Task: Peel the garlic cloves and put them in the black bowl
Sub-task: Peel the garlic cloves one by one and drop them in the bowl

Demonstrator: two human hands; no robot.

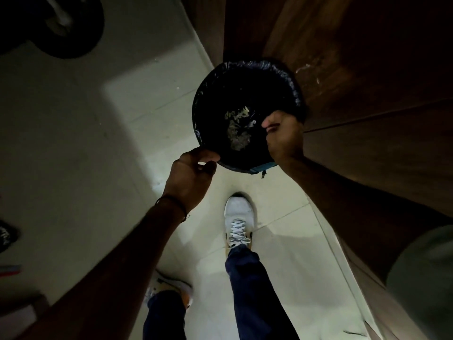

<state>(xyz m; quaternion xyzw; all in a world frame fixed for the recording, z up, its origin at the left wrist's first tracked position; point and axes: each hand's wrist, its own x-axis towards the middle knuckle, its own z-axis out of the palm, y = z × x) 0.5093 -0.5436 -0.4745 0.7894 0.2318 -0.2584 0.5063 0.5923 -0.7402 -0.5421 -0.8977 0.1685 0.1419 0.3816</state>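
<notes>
Round bin (210,114) stands on pale tiled floor (98,143), mouth facing straight up at the camera. Its axis is upright and the round mouth shows no long side. Black liner (289,82) is folded over the rim. A teal strip (263,168) of the bin shows under the liner at the near edge. Pale papery scraps (239,131) lie in a loose heap at the bin's bottom, right of centre; cannot tell if they are garlic skin.

Left hand (191,173) is at the bin's near-left rim, fingers curled, thumb and fingertips pinching the liner edge. A dark cord (171,202) is round that wrist. Right hand (282,133) is over the bin's right rim, fingers curled with the thumb pointing in over the mouth; cannot tell whether it clamps the liner or holds anything.

Dark wood cabinet (367,69) is just behind and right of the bin. Right shoe (239,217), white, is near the bin's front. Left shoe (169,288) is further back.
</notes>
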